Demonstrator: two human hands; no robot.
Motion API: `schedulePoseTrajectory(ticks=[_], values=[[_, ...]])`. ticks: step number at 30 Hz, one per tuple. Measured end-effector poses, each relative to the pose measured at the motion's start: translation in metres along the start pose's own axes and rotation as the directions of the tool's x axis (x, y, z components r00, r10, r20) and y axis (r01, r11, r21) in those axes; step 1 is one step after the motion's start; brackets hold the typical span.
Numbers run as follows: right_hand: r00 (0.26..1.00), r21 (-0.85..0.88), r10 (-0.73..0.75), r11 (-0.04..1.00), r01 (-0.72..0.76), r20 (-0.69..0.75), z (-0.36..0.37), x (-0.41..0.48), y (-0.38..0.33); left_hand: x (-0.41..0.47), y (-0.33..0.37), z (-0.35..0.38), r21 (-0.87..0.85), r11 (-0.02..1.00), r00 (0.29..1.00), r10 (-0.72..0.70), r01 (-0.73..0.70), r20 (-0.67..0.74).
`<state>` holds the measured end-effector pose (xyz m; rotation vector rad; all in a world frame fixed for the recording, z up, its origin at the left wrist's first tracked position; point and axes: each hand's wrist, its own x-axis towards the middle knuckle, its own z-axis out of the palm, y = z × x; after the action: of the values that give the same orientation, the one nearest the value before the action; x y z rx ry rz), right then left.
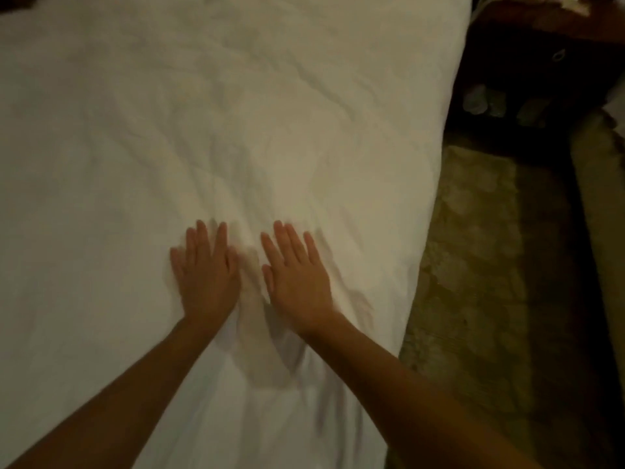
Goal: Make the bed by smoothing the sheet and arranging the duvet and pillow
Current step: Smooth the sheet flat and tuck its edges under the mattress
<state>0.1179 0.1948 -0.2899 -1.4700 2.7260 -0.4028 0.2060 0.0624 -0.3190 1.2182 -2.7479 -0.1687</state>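
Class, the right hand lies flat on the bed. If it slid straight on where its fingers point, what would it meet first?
Only more bedding: the right hand would cross the creases just beyond its fingertips. Nothing else shows in that line within the picture.

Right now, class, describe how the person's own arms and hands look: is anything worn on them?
Nothing is worn. The left hand and right hand have no gloves, and no ring, watch or bracelet shows in the dim picture. The left forearm and right forearm are uncovered to the frame's edge; no sleeve is in view.
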Motion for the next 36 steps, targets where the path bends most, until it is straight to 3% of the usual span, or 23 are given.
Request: schedulePoseTrajectory(ticks=[4,6,10,12,16,19,22,24,26,30,36], values=[[0.934,-0.081,-0.305,0.943,0.324,0.185,0.014,0.048,0.015,0.029,-0.001,0.013,0.09,0.982,0.986,-0.168,0.165,0.023],[0.912,-0.08,-0.341,0.927,0.367,0.227,0.021,0.065,0.043,0.034,0.017,0.024,0.126,0.967,0.974,-0.227,0.224,0.014],[0.932,-0.064,-0.282,0.951,0.303,0.226,0.021,0.118,0.123,0.053,0.1,0.05,0.135,0.944,0.953,-0.304,0.301,0.001],[0.955,-0.087,-0.218,0.967,0.239,0.202,0.014,0.147,0.167,0.07,0.154,0.057,0.112,0.954,0.959,-0.272,0.279,-0.075],[0.962,-0.168,-0.05,0.981,0.098,0.269,-0.004,0.195,0.239,0.092,0.248,0.059,-0.003,1.0,1.0,0.006,-0.006,0.021],[0.969,-0.165,-0.056,0.982,0.098,0.24,-0.016,0.22,0.246,0.123,0.236,0.044,-0.024,1.0,1.0,-0.004,0.003,-0.03],[0.964,-0.071,-0.242,0.965,0.251,0.113,-0.015,0.241,0.219,0.171,0.189,0.026,0.042,0.962,0.955,-0.26,0.268,-0.143],[0.891,-0.049,-0.43,0.896,0.441,0.142,-0.009,0.25,0.2,0.204,0.169,0.021,0.063,0.925,0.926,-0.368,0.374,-0.089],[0.815,-0.079,-0.529,0.825,0.559,0.238,-0.001,0.264,0.199,0.232,0.171,0.029,0.096,0.921,0.926,-0.377,0.378,-0.024],[0.776,-0.124,-0.541,0.789,0.602,0.325,0.008,0.313,0.232,0.276,0.196,0.061,0.154,0.919,0.931,-0.362,0.364,-0.041],[0.871,-0.129,-0.404,0.883,0.451,0.28,0.009,0.416,0.293,0.362,0.222,0.084,0.163,0.913,0.926,-0.359,0.375,-0.119]])
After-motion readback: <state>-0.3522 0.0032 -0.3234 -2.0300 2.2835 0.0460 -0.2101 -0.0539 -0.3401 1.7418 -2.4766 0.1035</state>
